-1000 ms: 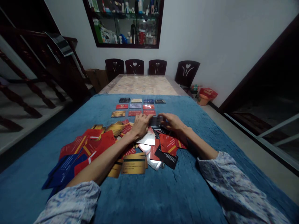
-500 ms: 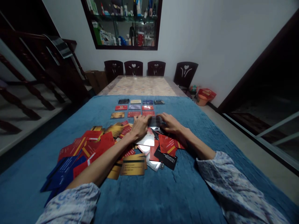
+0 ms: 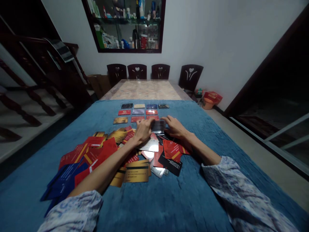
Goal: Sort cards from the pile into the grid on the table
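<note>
Left hand [image 3: 144,129], right hand [image 3: 176,126] slightly nearer red cards [image 3: 134,119], fingers curled at dark card [image 3: 158,126] ends, pinch unclear, long axis left-right.

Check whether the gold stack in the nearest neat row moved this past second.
No: against the marble tabletop, the gold stack keeps its place; only the camera view shifted.

The person's left hand [image 3: 144,130] and right hand [image 3: 175,127] hold a dark card [image 3: 158,125] between them. Beyond the hands lie three rows of cards [image 3: 138,111]; on their near side, loose cards [image 3: 136,171] overlap on blue cloth [image 3: 166,203].
</note>
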The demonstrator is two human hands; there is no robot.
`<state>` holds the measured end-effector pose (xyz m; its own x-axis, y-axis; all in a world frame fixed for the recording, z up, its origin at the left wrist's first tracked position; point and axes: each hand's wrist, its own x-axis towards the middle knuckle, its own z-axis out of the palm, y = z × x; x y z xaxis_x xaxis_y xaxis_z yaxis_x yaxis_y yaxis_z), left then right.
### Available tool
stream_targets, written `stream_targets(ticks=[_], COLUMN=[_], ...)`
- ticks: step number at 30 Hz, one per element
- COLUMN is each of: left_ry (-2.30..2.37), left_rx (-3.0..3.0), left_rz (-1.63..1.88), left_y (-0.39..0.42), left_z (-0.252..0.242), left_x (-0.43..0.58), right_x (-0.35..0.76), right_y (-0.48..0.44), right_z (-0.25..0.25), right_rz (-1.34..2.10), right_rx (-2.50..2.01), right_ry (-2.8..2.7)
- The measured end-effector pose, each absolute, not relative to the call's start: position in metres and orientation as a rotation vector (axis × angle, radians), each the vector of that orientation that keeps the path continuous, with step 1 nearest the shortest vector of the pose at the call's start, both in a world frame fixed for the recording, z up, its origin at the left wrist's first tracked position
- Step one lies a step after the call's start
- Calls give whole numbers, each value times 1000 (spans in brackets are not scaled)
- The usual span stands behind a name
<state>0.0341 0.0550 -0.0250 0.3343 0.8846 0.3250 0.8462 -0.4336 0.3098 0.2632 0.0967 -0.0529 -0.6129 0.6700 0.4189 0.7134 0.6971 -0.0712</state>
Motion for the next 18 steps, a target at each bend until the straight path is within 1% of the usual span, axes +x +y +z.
stream_targets(ticks=[4,8,18], left_ry=[1627,1629,1627], left_rx=[2480,2489,2665], left_rz=[686,688,646], left_y=[54,54,53], left_z=[-22,-21,-21], left_x=[35,34,34], right_x=[264,266,271], right_y=[98,102,103], right_z=[-54,-56,-51], right_rz=[-182,-228,-253], right_rx=[-1062,-960,-865], right_ry=[-2482,-2459,-2432])
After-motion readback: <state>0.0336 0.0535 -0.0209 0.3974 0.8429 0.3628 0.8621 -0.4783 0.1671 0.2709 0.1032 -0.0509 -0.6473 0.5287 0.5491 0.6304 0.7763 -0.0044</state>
